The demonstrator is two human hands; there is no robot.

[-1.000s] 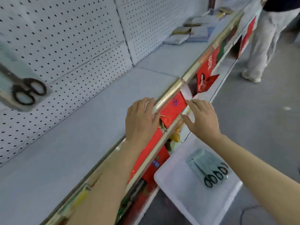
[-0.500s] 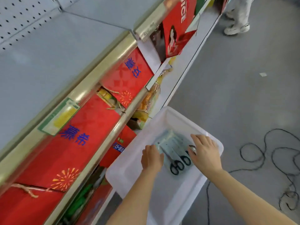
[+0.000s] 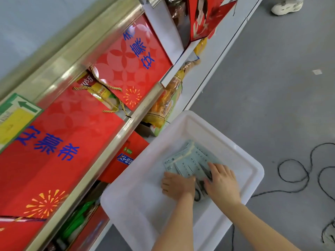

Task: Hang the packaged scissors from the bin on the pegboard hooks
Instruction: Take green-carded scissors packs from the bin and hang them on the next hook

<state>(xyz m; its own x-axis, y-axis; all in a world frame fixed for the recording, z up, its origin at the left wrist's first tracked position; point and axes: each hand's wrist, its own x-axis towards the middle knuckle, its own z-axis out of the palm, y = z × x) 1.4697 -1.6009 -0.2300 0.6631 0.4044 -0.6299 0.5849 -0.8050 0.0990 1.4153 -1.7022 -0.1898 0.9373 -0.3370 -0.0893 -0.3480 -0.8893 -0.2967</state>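
hands in white bin [image 3: 250,160], both down on packaged scissors [image 3: 188,163]

left hand [image 3: 178,184] curled over near edge of the fanned stack, grasping it or merely pressing on it, cannot tell; right hand [image 3: 223,182] spread flat on top, fingers fairly straight, pressing rather than gripping; black handle loops [image 3: 199,192] peeking out between the two wrists; bin on grey floor just beside shelving with red boxes [image 3: 126,64]; black cable [image 3: 293,173] coiled to the right
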